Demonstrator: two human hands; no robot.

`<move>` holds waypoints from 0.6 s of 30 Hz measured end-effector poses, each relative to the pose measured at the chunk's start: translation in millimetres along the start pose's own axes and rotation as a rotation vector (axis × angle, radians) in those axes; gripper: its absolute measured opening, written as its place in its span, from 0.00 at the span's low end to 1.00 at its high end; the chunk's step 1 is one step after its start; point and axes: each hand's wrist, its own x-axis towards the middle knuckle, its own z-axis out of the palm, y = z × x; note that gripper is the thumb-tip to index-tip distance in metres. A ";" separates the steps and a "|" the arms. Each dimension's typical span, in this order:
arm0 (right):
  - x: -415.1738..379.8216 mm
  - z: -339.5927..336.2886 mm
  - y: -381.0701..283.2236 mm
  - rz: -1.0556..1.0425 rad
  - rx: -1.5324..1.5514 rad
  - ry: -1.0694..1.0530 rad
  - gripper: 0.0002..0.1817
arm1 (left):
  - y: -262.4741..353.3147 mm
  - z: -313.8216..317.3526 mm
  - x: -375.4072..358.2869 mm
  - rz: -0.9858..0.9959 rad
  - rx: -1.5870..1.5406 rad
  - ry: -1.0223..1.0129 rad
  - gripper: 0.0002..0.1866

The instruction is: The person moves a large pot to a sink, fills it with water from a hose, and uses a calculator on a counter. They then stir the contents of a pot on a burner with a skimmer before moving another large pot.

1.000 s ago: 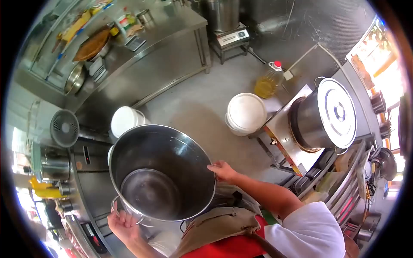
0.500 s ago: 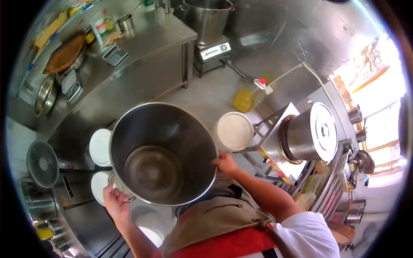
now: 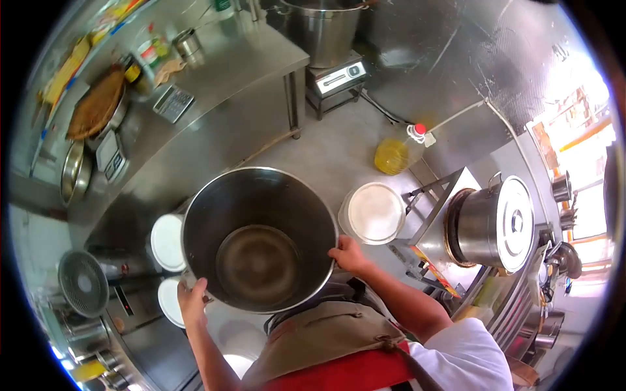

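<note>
A large metal stockpot point(image 3: 202, 241) is held up in front of my body, its mouth tilted toward me. Its dark inside shows a round, stained bottom and no contents that I can make out. My left hand point(image 3: 193, 301) is closed at the handle on the pot's left side. On the opposite side, my right hand point(image 3: 349, 254) grips the pot near its rim; the handle there is hidden by the fingers.
White lidded buckets point(image 3: 168, 242) stand left of the pot, another lidded bucket point(image 3: 376, 212) to its right. A lidded pot point(image 3: 486, 221) sits on the right-hand stove. An oil jug point(image 3: 394, 155) is on the floor. A steel counter point(image 3: 241, 55) holds a calculator point(image 3: 173, 103) and scale point(image 3: 111, 156).
The view has shifted, so the surroundings sit lower and farther right. The pot has swung slightly, and my left hand has come closer against its side.
</note>
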 end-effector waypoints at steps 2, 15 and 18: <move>28.0 -2.4 -15.0 -0.070 -0.025 -0.017 0.11 | 2.2 3.6 14.7 -0.048 0.026 0.075 0.31; 146.4 -62.4 4.9 0.070 0.457 -0.181 0.20 | 71.4 83.0 62.0 -0.140 0.034 0.096 0.26; 176.2 -81.5 152.0 0.466 0.298 0.222 0.19 | 13.6 65.6 118.8 -0.172 0.216 0.054 0.29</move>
